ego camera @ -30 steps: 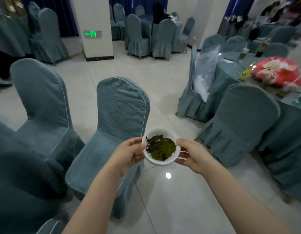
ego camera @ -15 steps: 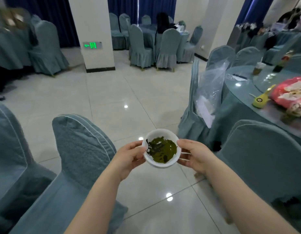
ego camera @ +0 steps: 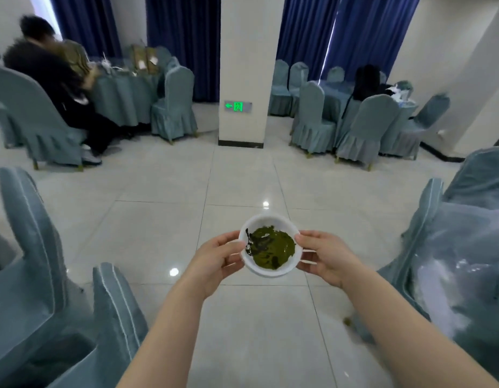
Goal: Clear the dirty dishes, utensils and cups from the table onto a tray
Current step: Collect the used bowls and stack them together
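A small white bowl [ego camera: 259,268] with green leafy leftovers hangs in front of me over the tiled floor, held level. My left hand [ego camera: 216,257] grips its left rim, thumb on the edge and fingers under it. My right hand [ego camera: 325,256] grips the right rim the same way, and thin white sticks, perhaps chopsticks [ego camera: 308,250], poke out between its fingers. No tray and no dining table with dishes is in view.
Covered blue-grey chairs stand close on my left [ego camera: 35,247] and right [ego camera: 466,233], the right one draped in clear plastic. Open tiled floor [ego camera: 242,177] runs ahead to a white pillar [ego camera: 245,71]. A seated person [ego camera: 55,79] is at a far-left table; another table [ego camera: 354,107] is far right.
My view has swung left: the table with the red bag has left the frame and the pillar now sits straight ahead. Both hands keep the same hold on the bowl.
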`<state>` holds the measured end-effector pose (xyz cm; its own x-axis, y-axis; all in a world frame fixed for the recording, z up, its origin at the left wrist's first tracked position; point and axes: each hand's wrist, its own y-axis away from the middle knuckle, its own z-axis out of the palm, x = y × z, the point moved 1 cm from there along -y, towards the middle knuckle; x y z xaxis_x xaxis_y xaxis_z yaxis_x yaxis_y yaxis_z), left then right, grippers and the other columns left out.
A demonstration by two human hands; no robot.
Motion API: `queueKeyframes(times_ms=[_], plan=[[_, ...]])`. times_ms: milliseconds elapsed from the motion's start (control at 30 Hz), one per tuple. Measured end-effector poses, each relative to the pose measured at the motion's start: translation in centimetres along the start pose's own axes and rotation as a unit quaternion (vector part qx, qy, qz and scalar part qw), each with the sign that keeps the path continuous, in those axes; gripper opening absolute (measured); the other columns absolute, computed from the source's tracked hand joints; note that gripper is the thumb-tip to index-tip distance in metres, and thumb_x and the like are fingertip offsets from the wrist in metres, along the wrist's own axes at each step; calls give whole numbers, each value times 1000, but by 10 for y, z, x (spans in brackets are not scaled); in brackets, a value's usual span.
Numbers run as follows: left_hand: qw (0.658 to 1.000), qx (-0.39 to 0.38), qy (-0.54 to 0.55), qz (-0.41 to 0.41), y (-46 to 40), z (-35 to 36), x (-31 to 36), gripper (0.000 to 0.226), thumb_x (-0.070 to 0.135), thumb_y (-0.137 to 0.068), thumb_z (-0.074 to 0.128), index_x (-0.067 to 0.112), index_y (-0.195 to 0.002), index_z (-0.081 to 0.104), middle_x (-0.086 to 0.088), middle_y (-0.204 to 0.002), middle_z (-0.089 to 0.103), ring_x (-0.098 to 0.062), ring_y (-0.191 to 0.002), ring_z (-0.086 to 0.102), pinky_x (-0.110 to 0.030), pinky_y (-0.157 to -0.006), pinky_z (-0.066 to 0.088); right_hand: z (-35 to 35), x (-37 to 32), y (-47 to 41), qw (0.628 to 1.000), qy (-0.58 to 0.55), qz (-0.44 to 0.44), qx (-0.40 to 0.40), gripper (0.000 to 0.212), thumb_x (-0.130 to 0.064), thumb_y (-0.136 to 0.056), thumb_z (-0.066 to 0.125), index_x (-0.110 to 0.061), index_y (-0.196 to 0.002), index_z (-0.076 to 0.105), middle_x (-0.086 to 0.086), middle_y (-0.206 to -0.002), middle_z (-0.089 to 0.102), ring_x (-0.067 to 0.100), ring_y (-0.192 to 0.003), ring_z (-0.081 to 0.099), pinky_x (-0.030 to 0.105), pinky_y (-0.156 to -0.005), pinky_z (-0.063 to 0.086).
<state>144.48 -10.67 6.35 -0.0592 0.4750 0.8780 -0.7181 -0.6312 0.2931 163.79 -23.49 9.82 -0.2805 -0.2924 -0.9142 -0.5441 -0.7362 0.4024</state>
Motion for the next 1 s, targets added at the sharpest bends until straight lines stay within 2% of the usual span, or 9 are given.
queueKeyframes(times_ms=[100,200,333,533,767,867,1000], plan=[[999,35,13,17,-41,-20,23,26,12,-87,64,18,-112,66,-6,-97,74,-14,-77,70,-22,-66,54,21,-28,-67,999,22,12,-39,20,-13,-87,67,-6,-105,66,11,-88,75,22,-75,72,33,-64,57],[993,105,31,34,-77,-53,46,25,11,-86,64,17,-110,68,-6,-93,74,-15,-74,68,-24,-66,54,63,-51,-137,995,41,26,-86,17,-13,-87,66,-5,-103,67,10,-84,75,22,-74,72,33,-63,57],[973,209,64,74,-128,-107,87,26,8,-85,63,13,-110,66,-10,-96,74,-20,-79,70,-28,-69,54,139,-83,-234,981,70,25,-180,16,-16,-88,65,-5,-100,68,7,-82,74,20,-72,71,32,-63,55],[916,358,120,134,-173,-178,142,22,7,-86,65,14,-107,67,-7,-90,75,-18,-76,72,-24,-63,56,258,-127,-347,939,119,21,-323,19,-25,-89,65,-9,-100,68,6,-89,75,18,-77,73,28,-62,55],[836,499,156,166,-180,-265,183,24,9,-86,65,13,-111,65,-7,-97,74,-21,-85,72,-25,-65,56,410,-150,-408,877,148,75,-450,15,-16,-85,67,-6,-95,71,5,-77,72,17,-66,69,28,-61,55],[816,527,155,180,-189,-315,212,21,9,-86,65,13,-107,66,-6,-94,75,-19,-81,73,-23,-60,55,476,-161,-429,854,165,66,-488,17,-9,-83,65,-7,-99,71,8,-82,71,16,-66,68,27,-59,55],[814,529,152,186,-213,-384,258,22,8,-86,64,12,-108,65,-6,-94,75,-17,-77,72,-23,-59,54,560,-182,-469,852,163,59,-494,21,-10,-87,64,-5,-108,67,10,-88,70,19,-74,67,30,-62,57]])
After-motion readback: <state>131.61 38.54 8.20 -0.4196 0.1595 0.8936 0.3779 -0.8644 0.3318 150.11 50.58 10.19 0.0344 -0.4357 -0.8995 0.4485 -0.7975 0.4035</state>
